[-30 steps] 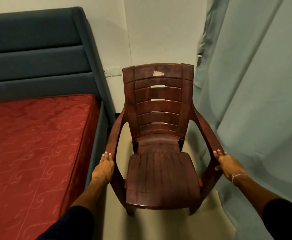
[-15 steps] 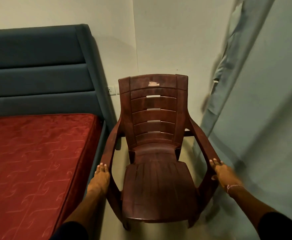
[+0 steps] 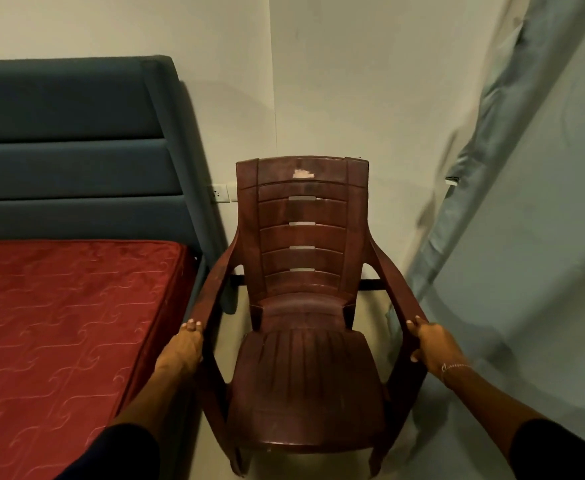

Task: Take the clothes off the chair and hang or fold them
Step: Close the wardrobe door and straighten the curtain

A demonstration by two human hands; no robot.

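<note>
Chair [image 3: 304, 341]: brown plastic, bare of clothes, set squarely between the hands, back farthest away. Left hand [image 3: 182, 351] grasping left armrest; right hand [image 3: 433, 344] grasping right armrest; equally near.

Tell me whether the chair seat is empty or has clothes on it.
Empty: the chair shows bare brown plastic on seat and backrest.
</note>
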